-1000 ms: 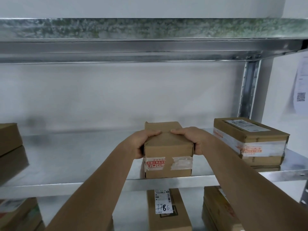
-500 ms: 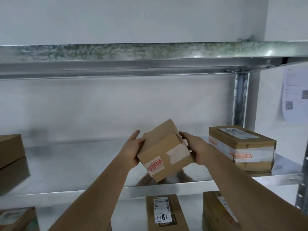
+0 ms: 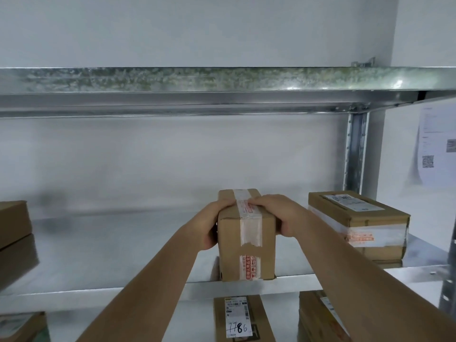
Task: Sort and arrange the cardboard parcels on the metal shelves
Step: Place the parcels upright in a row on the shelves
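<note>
Left hand (image 3: 211, 228): fingers curled over the top left edge of the box (image 3: 246, 239), palm flat against its left side; grips it.
Right hand (image 3: 278, 214): fingers curled over the top right edge, tips on the tape, thumb down the right side; grips the same box.

Box: small cardboard parcel, held between both hands at the front edge of the middle shelf (image 3: 98, 255). Its base appears to sit on or just at the shelf lip; contact cannot be confirmed. It stands upright, near face square to the viewer. Long axis appears to run front to back, into the shelf. A clear tape strip with red print runs along that axis over the top and down the near face. No address label shows on the visible faces.

Neighbours, same shelf: labelled parcel (image 3: 357, 225) near on the right, apart from the held box, label upward, long axis angled back-left; brown stack (image 3: 13, 228) at the far left, well apart.
Lower shelf: parcel marked 7786 (image 3: 243, 319) directly beneath the held box; another parcel (image 3: 318, 317) right of it; one more (image 3: 22, 327) at lower left.
Top shelf (image 3: 222, 80): nothing seen on it.

Progress, judged: several parcels already placed; this one at the point of placing, neither released nor pushed in. Much of the middle shelf is unfilled. How many parcels remain cannot be told.
</note>
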